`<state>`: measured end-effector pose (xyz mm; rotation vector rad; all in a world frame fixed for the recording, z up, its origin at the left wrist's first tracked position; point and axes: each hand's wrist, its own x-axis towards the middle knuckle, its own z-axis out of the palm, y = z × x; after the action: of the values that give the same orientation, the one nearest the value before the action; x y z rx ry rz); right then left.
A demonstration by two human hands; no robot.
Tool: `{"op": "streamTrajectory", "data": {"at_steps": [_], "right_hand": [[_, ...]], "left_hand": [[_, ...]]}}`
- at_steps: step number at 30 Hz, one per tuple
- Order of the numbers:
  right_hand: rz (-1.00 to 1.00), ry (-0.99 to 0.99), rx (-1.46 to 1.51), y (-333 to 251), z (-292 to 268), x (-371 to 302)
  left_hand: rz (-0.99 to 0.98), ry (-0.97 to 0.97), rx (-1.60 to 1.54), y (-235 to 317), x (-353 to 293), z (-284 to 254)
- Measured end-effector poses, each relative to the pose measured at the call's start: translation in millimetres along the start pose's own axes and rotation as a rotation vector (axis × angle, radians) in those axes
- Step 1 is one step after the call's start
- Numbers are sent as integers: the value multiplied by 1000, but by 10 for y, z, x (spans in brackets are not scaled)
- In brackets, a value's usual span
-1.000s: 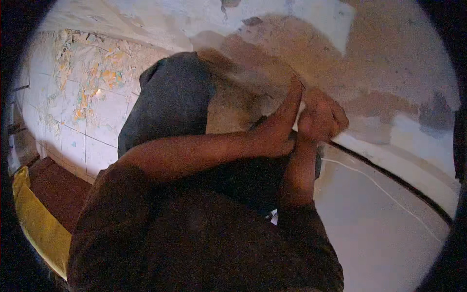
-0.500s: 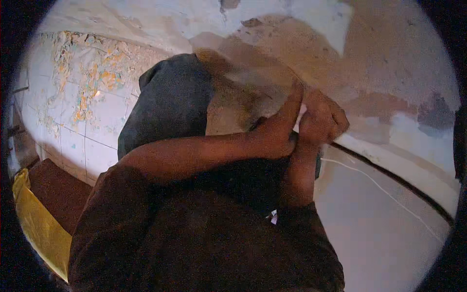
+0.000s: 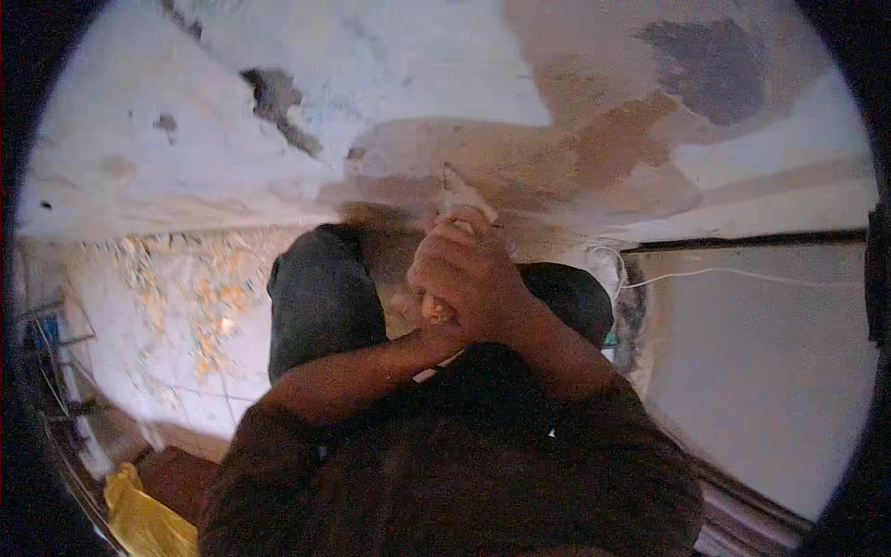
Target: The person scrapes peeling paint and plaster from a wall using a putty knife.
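Observation:
My right hand (image 3: 473,269) is closed, its fingers curled round a small pale piece (image 3: 464,197) that juts out toward the patched wall. I cannot make out what kind of thing that piece is. Under and against the right hand lies my left hand (image 3: 436,314), crossing in from the left at the wrist. Its fingers are mostly covered and blurred. Both hands are between my knees, close to a damp-looking brown patch (image 3: 399,158) on the pale wall (image 3: 445,74).
Dark flakes and holes mark the wall at a broken patch (image 3: 278,102). Orange and pale debris (image 3: 218,297) covers the tiled floor (image 3: 186,371) on the left. A white cable (image 3: 705,273) runs along the right. Yellow sheeting (image 3: 148,520) lies at the lower left.
My hands have moved left from the right side to between my knees. The view has swung right, showing more of the wall and my right knee.

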<state>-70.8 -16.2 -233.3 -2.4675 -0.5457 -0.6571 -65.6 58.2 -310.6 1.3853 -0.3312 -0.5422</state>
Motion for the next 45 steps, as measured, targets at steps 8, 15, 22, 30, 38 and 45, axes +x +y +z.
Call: {"op": "streamTrajectory", "data": {"at_steps": [8,15,22,30,38,45], "right_hand": [[-153,64,164,-82,-58,-70],[98,865,-75,561,-156,-143],[33,817,-320,664,-256,31],[46,851,-481,855,-202,82],[113,983,-411,870,-175,125],[43,921,-447,819,-270,100]], "left_hand": [[36,224,1,364,167,-163],[480,9,364,1150,497,-228],[736,-236,524,1807,814,51],[859,-269,437,1706,873,77],[806,-192,577,1714,837,230],[821,-100,414,1660,772,335]]}}
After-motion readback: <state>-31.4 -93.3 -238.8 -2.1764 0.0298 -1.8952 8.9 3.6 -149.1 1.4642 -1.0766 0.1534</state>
